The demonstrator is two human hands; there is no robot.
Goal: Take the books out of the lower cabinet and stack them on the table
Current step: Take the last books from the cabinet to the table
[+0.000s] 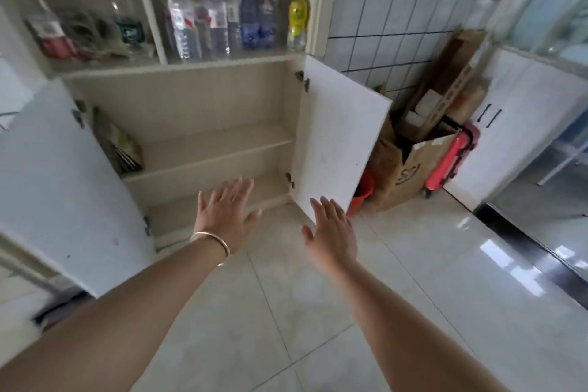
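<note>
The lower cabinet (pixel 203 165) stands with both white doors swung wide. A few thin books (pixel 122 145) lean against its left wall on the middle shelf; the bottom shelf looks bare. My left hand (pixel 226 213), with a bangle at the wrist, is spread flat in front of the bottom shelf, holding nothing. My right hand (pixel 332 232) is also spread and empty, close to the lower corner of the right door (pixel 334 140). No table shows in the head view.
The left door (pixel 57 181) juts out toward me. Above, several water bottles (pixel 222 16) fill an upper shelf. Right of the cabinet stand an orange bucket (pixel 361 192), a cardboard box (pixel 404 169) and a red suitcase (pixel 450 157). Glossy tiled floor (pixel 318 312) lies below.
</note>
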